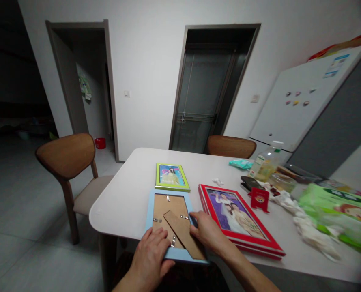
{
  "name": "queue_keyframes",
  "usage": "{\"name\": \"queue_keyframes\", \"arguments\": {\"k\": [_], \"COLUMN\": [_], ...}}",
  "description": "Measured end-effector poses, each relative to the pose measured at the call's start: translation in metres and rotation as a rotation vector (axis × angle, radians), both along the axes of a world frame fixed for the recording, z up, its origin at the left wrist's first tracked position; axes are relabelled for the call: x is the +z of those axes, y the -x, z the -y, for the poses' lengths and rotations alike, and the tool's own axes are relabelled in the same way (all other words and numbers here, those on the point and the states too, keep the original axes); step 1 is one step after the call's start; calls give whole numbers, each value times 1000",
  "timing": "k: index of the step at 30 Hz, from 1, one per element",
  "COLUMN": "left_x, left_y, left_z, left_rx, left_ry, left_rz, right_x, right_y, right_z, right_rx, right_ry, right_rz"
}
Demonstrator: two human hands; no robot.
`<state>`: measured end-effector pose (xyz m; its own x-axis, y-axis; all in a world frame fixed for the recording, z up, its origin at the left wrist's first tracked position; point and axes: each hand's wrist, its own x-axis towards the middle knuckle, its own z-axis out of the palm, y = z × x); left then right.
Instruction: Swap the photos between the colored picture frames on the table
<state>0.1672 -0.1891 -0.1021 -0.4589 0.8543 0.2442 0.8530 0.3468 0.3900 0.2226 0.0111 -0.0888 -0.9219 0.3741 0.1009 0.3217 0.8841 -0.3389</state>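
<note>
1. Gripping the light-blue rectangular picture frame [173, 206], face down at the lower centre of the picture, are both bare hands, set apart from each other.
2. The left hand [151, 253] is closed on its lower-left corner, fingers across the brown backing and thumb at the bottom edge.
3. The right hand [206, 229] is clamped on its right edge.
4. A brown board stand [183, 233] slants across the backing, with small silver metal clips [168, 198] around it.
5. Just above, near the picture's centre, a lime-green picture frame [158, 178] lies face up on the white round-cornered table [128, 190].
6. Right of the right hand, red rectangular picture frames [235, 213] are stacked, the top one showing a photo.
7. Towards the right side stand a clear plastic bottle with a white cap [264, 164] and a small red card-like stand [259, 198].
8. A green plastic tissue pack [329, 202] lies at the far right.
</note>
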Motion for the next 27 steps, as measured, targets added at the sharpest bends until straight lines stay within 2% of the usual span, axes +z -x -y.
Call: {"name": "queue_keyframes", "arguments": {"k": [8,13,19,21,25,27], "left_x": [-1,2,-5,-6,-5,-6], "left_y": [9,9,16,19,24,25], "left_z": [3,3,4,3,2,2], "left_rx": [-30,-39,-49,-47,-34,-30], "left_ry": [-28,-17,-31,-37,-43,-46], "left_rz": [93,104,91,98,130,141], "right_x": [-4,-8,-7,-4,2,1], "right_y": [13,23,17,11,3,4], "right_z": [-4,-4,-2,5,23,29], "right_rx": [52,7,21,94,418,506], "right_ry": [-9,-17,-48,-23,126,142], "right_rz": [-90,-98,-156,-211,-144,-131]}}
